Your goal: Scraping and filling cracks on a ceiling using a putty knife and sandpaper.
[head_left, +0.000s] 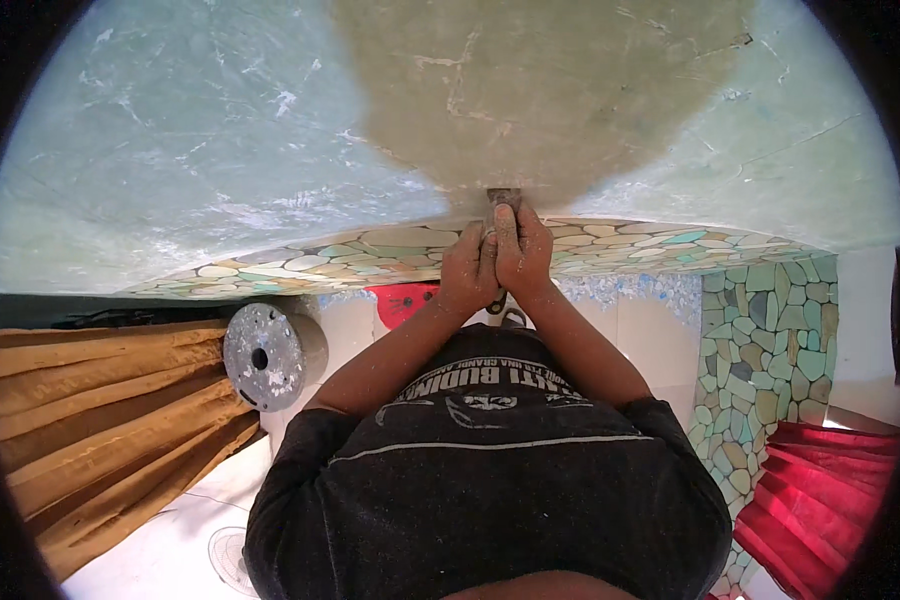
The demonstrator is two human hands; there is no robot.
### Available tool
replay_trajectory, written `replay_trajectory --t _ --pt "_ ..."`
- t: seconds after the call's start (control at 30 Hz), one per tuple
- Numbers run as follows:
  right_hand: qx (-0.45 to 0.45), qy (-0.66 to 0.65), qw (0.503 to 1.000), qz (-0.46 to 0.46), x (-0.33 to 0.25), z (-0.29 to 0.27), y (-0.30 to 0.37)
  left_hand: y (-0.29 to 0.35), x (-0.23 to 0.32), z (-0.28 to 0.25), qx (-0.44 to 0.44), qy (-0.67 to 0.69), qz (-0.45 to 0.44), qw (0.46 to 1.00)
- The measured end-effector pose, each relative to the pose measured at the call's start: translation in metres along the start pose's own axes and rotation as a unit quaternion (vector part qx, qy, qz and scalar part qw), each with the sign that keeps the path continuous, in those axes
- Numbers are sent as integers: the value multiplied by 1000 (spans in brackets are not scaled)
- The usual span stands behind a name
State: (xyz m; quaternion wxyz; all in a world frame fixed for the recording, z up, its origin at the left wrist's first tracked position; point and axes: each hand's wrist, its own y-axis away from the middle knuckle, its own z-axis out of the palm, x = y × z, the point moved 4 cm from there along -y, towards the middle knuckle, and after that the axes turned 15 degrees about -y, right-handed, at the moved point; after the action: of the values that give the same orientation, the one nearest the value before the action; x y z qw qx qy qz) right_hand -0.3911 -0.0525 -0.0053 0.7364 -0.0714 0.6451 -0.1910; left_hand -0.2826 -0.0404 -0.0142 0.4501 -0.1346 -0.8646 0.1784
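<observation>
Both of my hands are closed together around a scraper whose short flat blade [505, 193] meets the wall. My left hand [467, 268] wraps the handle lower down, and my right hand [525, 250] grips beside it, fingers stretched along the tool toward the blade. Most of the handle is hidden by my fingers, which look dusty. The pale green wall [200, 130] is scuffed with white scratches and bare spots. A large darker brownish patch [550, 100], seemingly damp, spreads over its middle, and the blade sits at that patch's lower edge.
A band of stone mosaic [370, 248] lines the wall's base; more mosaic [765, 340] runs along the right. A speckled silver drum [265, 357] and mustard curtain [100, 430] stand left, a red curtain [830, 500] right. Pale flakes [635, 293] and a red mat [398, 305] lie below.
</observation>
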Motion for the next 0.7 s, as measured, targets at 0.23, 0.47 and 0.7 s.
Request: replay_trajectory --t 0.23,0.47,0.7 --pt "17 39 999 -23 -2 -2 0 3 0 1 -14 -9 -11 1000" --pt "18 30 998 -61 -35 1 -19 -18 24 -5 18 14 16 1000" --pt "20 53 998 -37 -16 0 -10 -8 7 0 -16 15 -8 1000"
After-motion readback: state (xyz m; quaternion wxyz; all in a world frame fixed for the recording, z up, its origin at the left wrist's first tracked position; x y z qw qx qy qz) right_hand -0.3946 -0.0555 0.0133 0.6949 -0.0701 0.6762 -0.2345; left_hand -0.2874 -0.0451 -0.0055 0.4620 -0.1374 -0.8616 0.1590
